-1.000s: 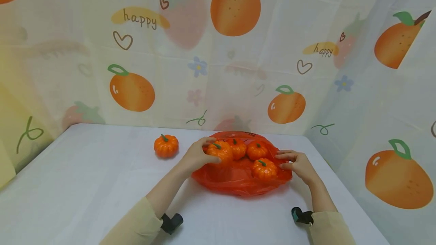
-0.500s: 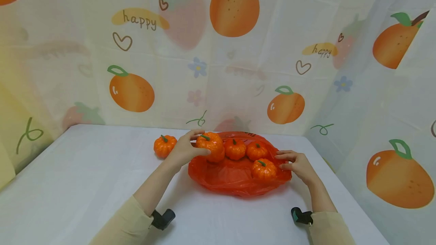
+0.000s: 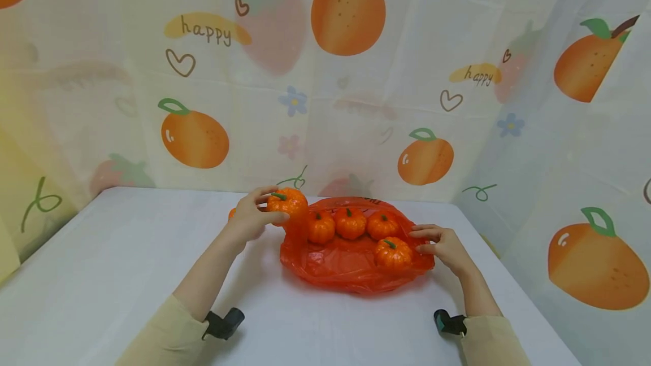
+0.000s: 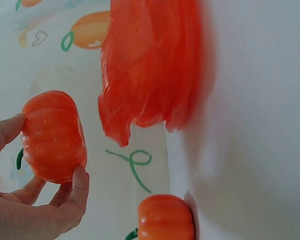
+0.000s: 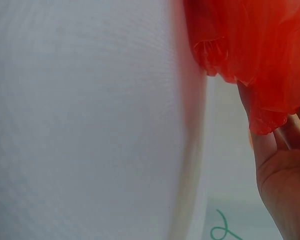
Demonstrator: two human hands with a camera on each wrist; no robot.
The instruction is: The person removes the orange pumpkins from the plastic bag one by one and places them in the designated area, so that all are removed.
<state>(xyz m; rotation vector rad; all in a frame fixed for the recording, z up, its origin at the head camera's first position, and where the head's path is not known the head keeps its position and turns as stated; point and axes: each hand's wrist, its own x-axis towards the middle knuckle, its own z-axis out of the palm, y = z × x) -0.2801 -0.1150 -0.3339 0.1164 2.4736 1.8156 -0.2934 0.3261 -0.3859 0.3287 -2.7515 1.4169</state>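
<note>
My left hand (image 3: 247, 222) holds a small orange toy pumpkin (image 3: 290, 203) with a green stem, raised near the left rim of a red plastic bag (image 3: 335, 278). In the left wrist view, thumb and fingers grip the pumpkin (image 4: 55, 137) from opposite sides. The bag lies with its mouth spread wide, and several similar pumpkins (image 3: 351, 223) sit inside. At the bag's right edge is my right hand (image 3: 450, 247); the right wrist view has the bag's rim (image 5: 270, 112) between its thumb and fingers.
Another pumpkin (image 4: 166, 218) stands on the white table (image 3: 152, 253) left of the bag, mostly hidden behind my left hand in the head view. A fruit-printed curtain (image 3: 264, 129) hangs behind the table and along its right side.
My left hand has lifted the pumpkin from the left part of the bag and carried it up and left, uncovering another pumpkin there. The right hand has stayed at the bag's edge.
</note>
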